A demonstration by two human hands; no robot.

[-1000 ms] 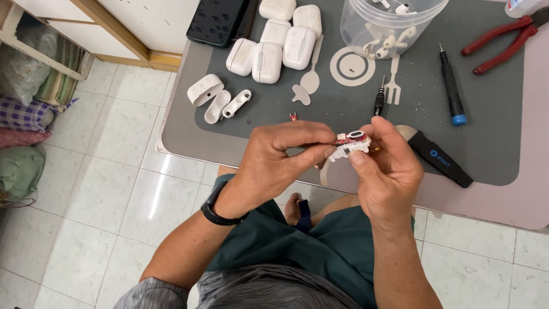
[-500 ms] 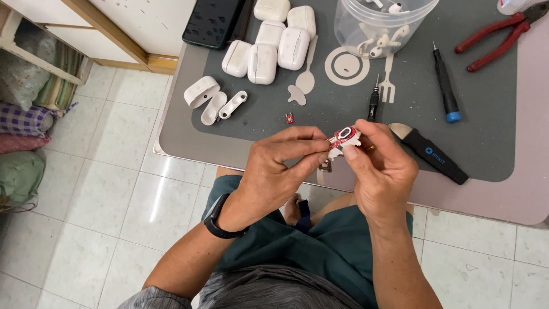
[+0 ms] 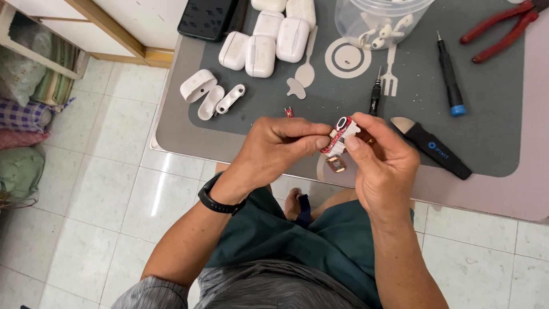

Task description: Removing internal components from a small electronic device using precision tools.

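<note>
Left hand (image 3: 274, 151) and right hand (image 3: 383, 160) pinched small red-and-white circuit assembly (image 3: 339, 135) from opposite sides — held just above near edge of grey work mat (image 3: 492, 137). Copper coil (image 3: 335, 165) dangled beneath. Beyond fingers: black precision screwdriver (image 3: 375, 97), blue-tipped screwdriver (image 3: 449, 80), black pry tool (image 3: 434, 147). Farther left — white earbud cases (image 3: 263, 46), opened shell pieces (image 3: 209, 94).

A pinkish table (image 3: 509, 194) is covered by a grey mat (image 3: 492, 131). On the mat, white earbud cases (image 3: 269, 40) are grouped near the far edge, with a clear tub (image 3: 380, 23), red pliers (image 3: 497, 31), two screwdrivers (image 3: 448, 74) and a black pry tool (image 3: 434, 147).
</note>
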